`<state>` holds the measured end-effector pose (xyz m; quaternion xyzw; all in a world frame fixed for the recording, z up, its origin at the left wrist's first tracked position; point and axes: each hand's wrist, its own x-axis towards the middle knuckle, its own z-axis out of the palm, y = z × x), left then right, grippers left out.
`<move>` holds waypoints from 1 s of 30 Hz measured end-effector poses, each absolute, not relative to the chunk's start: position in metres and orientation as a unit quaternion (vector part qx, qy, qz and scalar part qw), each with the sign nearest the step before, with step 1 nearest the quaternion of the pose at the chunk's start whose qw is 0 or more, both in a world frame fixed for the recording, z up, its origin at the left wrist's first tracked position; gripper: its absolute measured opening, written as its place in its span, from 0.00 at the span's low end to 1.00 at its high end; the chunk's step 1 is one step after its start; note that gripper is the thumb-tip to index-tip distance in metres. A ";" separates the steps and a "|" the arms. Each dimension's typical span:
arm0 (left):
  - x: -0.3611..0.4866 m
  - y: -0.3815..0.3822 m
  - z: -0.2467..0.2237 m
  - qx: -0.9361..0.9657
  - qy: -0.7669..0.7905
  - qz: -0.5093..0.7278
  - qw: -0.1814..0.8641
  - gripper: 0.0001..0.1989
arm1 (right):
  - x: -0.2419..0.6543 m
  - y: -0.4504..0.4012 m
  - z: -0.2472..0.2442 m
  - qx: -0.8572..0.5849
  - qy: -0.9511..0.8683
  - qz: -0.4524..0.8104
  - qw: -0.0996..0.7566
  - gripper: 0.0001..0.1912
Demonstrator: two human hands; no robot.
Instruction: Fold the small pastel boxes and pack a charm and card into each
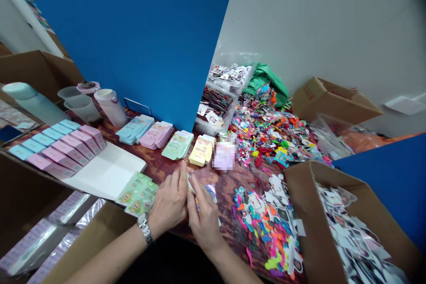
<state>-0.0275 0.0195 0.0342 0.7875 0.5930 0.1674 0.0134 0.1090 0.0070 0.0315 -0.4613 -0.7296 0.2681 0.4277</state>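
Note:
My left hand [169, 199], with a metal watch at the wrist, and my right hand [204, 215] meet at the table's front edge. Their fingers close on a small green box [189, 183], mostly hidden behind them. Green printed boxes [137, 191] lie just left of my left hand, one partly under it. A shiny printed piece [211, 191] shows behind my right fingers. Beyond my hands runs a row of flat carton stacks: blue [135, 128], pink [156, 135], green [178, 144], yellow [201, 150] and a blurred lilac one [225, 155].
A white tray [100, 173] at left holds rows of blue and pink boxes. Cups and a bottle [36, 104] stand behind it. Right are a pile of colourful small pieces [271, 226], a larger heap [273, 128] and an open cardboard box [301, 213]. A blue panel [143, 35] rises behind.

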 end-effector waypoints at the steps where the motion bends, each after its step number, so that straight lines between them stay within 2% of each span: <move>1: -0.030 0.020 0.036 0.799 0.575 0.178 0.014 0.44 | 0.112 0.009 0.029 -0.478 -0.705 0.291 0.436 0.21; 4: -0.040 0.022 0.037 0.818 0.507 0.270 0.020 0.51 | 0.124 0.021 0.026 -0.534 -0.564 0.393 0.492 0.18; 7: -0.045 0.022 0.031 0.787 0.453 0.397 0.133 0.59 | 0.126 0.027 0.021 -0.523 -0.396 0.523 0.543 0.21; 11: -0.038 0.019 0.017 0.735 0.394 0.452 0.317 0.54 | 0.128 0.022 0.009 -0.486 -0.363 0.624 0.492 0.23; 14: -0.036 0.018 0.012 0.687 0.423 0.464 0.366 0.51 | 0.153 0.019 0.001 -0.515 -0.545 0.543 0.377 0.22; 17: -0.039 0.020 0.011 0.653 0.451 0.455 0.403 0.53 | 0.187 0.021 -0.006 -0.524 -0.767 0.339 0.148 0.27; 19: -0.040 0.021 0.010 0.634 0.455 0.448 0.437 0.51 | 0.200 0.023 -0.011 -0.515 -0.822 0.243 0.013 0.33; 20: -0.040 0.022 0.010 0.627 0.456 0.441 0.452 0.49 | 0.203 0.025 -0.013 -0.516 -0.828 0.219 -0.028 0.34; 22: -0.040 0.023 0.010 0.621 0.466 0.420 0.470 0.43 | 0.204 0.029 -0.018 -0.523 -0.825 0.203 -0.063 0.35; 24: -0.039 0.024 0.009 0.618 0.480 0.404 0.475 0.38 | 0.203 0.032 -0.023 -0.531 -0.819 0.210 -0.061 0.33; 28: -0.038 0.026 0.006 0.615 0.485 0.398 0.477 0.35 | 0.205 0.036 -0.034 -0.541 -0.800 0.262 -0.013 0.18; 30: -0.040 0.027 0.004 0.616 0.481 0.393 0.484 0.35 | 0.208 0.034 -0.038 -0.541 -0.795 0.274 0.008 0.16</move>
